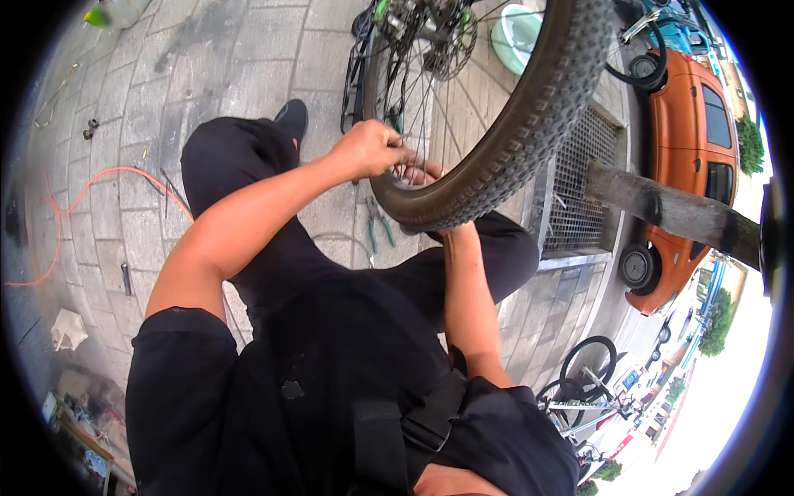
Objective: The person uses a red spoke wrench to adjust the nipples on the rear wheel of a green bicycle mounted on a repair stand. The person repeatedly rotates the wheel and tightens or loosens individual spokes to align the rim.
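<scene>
Grey paving (265, 37) beneath; bicycle wheel (529, 124) against fingers (399, 155).

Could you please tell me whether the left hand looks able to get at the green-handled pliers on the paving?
Probably yes: the green-handled pliers lie uncovered on the paving, and nothing seems to block the left hand, though it would first need to leave the bicycle wheel.

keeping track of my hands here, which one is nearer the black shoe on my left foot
Left. The left hand is to the right of the black shoe in the picture; the right hand is farther right, partly hidden by the tire.
</scene>
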### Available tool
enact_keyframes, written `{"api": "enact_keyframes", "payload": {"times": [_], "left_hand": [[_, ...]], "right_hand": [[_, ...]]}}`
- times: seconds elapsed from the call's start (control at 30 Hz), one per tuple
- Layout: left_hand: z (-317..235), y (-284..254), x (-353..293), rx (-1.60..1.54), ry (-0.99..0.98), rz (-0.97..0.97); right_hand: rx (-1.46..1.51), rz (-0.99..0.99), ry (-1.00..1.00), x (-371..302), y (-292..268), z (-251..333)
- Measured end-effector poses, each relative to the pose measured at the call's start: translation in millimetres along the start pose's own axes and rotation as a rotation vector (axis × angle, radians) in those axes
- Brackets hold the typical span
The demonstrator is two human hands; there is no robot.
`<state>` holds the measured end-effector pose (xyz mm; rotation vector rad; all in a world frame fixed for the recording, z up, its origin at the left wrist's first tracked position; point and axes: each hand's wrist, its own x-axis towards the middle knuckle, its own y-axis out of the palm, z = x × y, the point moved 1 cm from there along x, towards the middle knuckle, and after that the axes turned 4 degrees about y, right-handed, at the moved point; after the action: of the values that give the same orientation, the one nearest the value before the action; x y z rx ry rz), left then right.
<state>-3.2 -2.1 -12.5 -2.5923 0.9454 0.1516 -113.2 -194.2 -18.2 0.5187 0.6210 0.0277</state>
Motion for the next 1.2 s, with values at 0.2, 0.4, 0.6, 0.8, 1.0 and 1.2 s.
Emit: {"api": "enact_keyframes", "payload": {"times": [0.2, 0.4, 0.6, 0.8, 1.0, 1.2], "left_hand": [[-4, -1, -7, -0.028, -0.036, 0.011], [4, -7, 12, -0.367, -0.109, -0.052], [2, -7, 18, -0.182, -0.111, -0.074], [3, -7, 21, 0.018, -0.082, -0.132], [7, -5, 24, 0.061, -0.072, -0.098], [5, -8, 23, 0.065, -0.120, -0.078]], "right_hand": [[-0.197, -0.155, 0.041, -3, 35, 22], [-0.345, -0.229, -0.097, 25, 15, 3], [-0.447, -0.465, -0.267, 38, 8, 17], [-0.365, -0.421, -0.051, 18, 14, 10], [-0.322, -0.387, -0.091, 9, 21, 9], [-0.424, -0.369, -0.119, 5, 35, 16]]}}
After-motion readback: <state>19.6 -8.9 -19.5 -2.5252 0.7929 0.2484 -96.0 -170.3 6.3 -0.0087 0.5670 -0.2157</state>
